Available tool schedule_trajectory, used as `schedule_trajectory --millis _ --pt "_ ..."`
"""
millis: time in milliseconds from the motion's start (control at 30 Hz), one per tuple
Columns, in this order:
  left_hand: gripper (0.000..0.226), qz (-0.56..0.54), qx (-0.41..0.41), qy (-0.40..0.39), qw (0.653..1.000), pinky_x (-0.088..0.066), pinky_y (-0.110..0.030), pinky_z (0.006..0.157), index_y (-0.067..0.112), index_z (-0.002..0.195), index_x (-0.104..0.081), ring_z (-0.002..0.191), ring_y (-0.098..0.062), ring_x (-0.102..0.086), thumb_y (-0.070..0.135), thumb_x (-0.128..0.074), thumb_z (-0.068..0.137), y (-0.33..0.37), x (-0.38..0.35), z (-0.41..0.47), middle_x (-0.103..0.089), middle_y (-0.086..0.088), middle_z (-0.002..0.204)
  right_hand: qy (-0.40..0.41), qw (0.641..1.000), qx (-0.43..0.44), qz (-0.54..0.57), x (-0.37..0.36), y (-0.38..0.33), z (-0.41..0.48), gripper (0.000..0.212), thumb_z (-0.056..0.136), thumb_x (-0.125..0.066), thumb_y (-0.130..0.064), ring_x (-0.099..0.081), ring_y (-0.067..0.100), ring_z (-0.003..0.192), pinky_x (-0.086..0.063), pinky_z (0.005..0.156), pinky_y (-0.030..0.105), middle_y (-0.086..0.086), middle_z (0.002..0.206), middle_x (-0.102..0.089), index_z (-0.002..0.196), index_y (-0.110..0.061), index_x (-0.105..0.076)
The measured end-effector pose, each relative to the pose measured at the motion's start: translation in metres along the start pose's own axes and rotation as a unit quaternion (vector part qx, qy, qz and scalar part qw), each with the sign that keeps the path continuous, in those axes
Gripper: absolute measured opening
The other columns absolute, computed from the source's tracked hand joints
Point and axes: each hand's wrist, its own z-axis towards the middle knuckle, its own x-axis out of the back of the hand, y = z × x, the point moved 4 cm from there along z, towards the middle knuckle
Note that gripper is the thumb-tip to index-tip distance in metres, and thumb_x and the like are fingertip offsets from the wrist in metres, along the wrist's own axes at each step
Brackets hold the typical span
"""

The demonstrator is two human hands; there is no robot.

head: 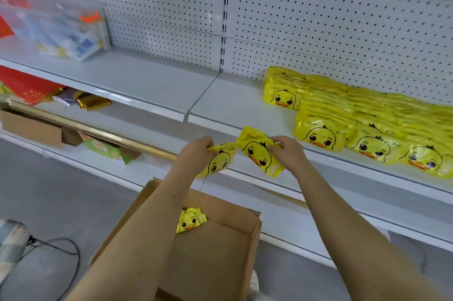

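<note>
Fingers [204, 143] on 2 yellow duck-face packets [257, 153]

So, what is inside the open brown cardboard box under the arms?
Yellow duck-face plastic packets lie by the far wall of the open brown cardboard box; plain floor shows beside them. The left forearm hides the near left part.

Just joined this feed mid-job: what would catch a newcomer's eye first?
Rows of yellow duck packs on the right of the white shelf grab the eye first. At centre, the left hand pinches a left pack and the right hand a right pack, above a cardboard box holding more.
</note>
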Motion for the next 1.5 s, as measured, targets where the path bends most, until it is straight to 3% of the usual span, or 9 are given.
schedule_trajectory --millis 267,400,533,733,867,1167,1333,1500 --pt "0.017 0.049 -0.066 -0.018 0.996 -0.033 -0.03 0.058 0.013 0.079 -0.05 0.075 -0.024 -0.05 0.026 -0.055 0.089 0.054 0.006 0.046 -0.053 -0.004 0.078 0.021 0.998 0.046 -0.045 0.05 0.0 0.061 0.026 0.09 -0.061 -0.022 -0.057 0.025 0.108 -0.032 0.074 0.023 0.007 0.114 -0.065 0.112 -0.012 -0.068" --pt "0.016 0.074 -0.082 -0.028 0.993 -0.038 -0.031 0.062 0.015 0.08 -0.05 0.076 -0.026 -0.052 0.026 -0.055 0.089 0.075 0.001 0.075 -0.053 -0.002 0.075 0.026 0.996 0.062 -0.06 0.069 -0.001 0.106 0.036 0.09 -0.062 -0.023 -0.052 0.025 0.121 -0.037 0.088 0.027 0.009 0.129 -0.059 0.124 -0.01 -0.061" --pt "0.016 0.066 -0.09 -0.033 0.993 -0.042 -0.034 0.065 0.015 0.081 -0.052 0.075 -0.023 -0.052 0.028 -0.054 0.09 0.09 -0.008 0.108 -0.052 0.002 0.073 0.014 0.994 0.081 -0.075 0.079 -0.001 0.159 0.037 0.09 -0.063 -0.024 -0.052 0.023 0.123 -0.038 0.095 0.029 0.009 0.131 -0.058 0.124 -0.01 -0.061" --pt "0.014 0.055 -0.119 -0.028 0.991 -0.039 -0.031 0.063 0.019 0.082 -0.054 0.075 -0.017 -0.049 0.028 -0.055 0.092 0.103 -0.016 0.157 -0.05 0.007 0.074 0.013 0.991 0.104 -0.08 0.079 0.005 0.233 0.035 0.09 -0.062 -0.024 -0.053 0.022 0.121 -0.033 0.086 0.022 0.007 0.128 -0.061 0.123 -0.012 -0.061" --pt "0.015 0.07 -0.145 -0.054 0.985 -0.045 -0.034 0.07 0.018 0.085 -0.058 0.08 -0.018 -0.054 0.032 -0.056 0.091 0.105 -0.017 0.176 -0.057 0.004 0.08 0.016 0.989 0.109 -0.1 0.074 0.014 0.262 0.035 0.09 -0.062 -0.023 -0.054 0.024 0.119 -0.039 0.092 0.029 0.008 0.128 -0.061 0.124 -0.014 -0.061" --pt "0.015 0.006 -0.158 -0.056 0.986 -0.033 -0.013 0.055 0.023 0.078 -0.059 0.063 0.005 -0.048 0.034 -0.064 0.087 0.116 -0.011 0.195 -0.054 0.011 0.069 0.02 0.973 0.089 -0.214 0.075 0.04 0.273 0.033 0.092 -0.058 -0.023 -0.054 0.033 0.114 -0.041 0.079 0.034 0.01 0.124 -0.06 0.125 -0.017 -0.059" --pt "0.013 0.014 -0.153 -0.05 0.987 -0.041 -0.028 0.063 0.02 0.084 -0.059 0.071 -0.006 -0.049 0.033 -0.06 0.089 0.121 -0.022 0.198 -0.054 0.012 0.078 0.038 0.937 0.125 -0.323 0.079 0.035 0.27 0.028 0.092 -0.058 -0.024 -0.054 0.033 0.111 -0.041 0.071 0.036 0.008 0.121 -0.059 0.119 -0.018 -0.061" --pt "0.014 0.021 -0.154 -0.064 0.986 -0.043 -0.032 0.068 0.018 0.087 -0.06 0.077 -0.015 -0.052 0.032 -0.059 0.09 0.123 -0.03 0.197 -0.058 0.004 0.084 0.058 0.919 0.166 -0.352 0.081 0.034 0.266 0.033 0.086 -0.064 -0.018 -0.046 0.033 0.115 -0.042 0.073 0.037 0.01 0.124 -0.053 0.118 -0.015 -0.057"
